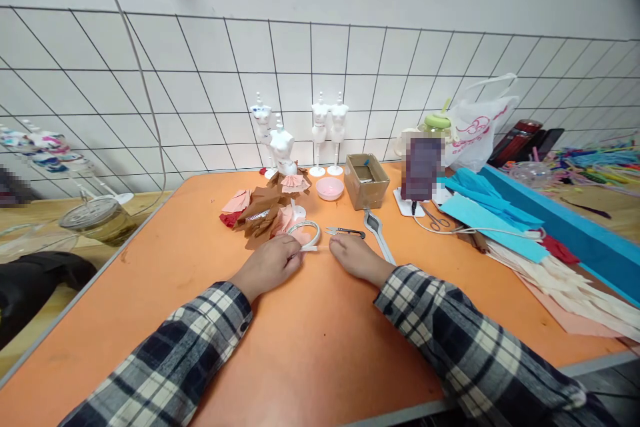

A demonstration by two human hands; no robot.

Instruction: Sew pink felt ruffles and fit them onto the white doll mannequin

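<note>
My left hand [273, 261] rests on the orange table [310, 347], its fingers closed on a strip pulled from a white tape roll [306, 232]. My right hand [354, 255] lies a little to the right, fingers curled, pinching the strip's other end. Small thread snips [345, 231] lie just beyond my right hand. A heap of brown and pink folded paper pieces [263, 210] sits beyond my left hand. Both sleeves are plaid.
Several white mini mannequins [320, 130] stand at the back by a wire grid. A pink bowl [329, 187], a cardboard box [367, 180], a phone on a stand [423, 170], scissors [436, 219] and blue paper sheets [487, 213] lie to the right. A glass jar [100, 217] sits left.
</note>
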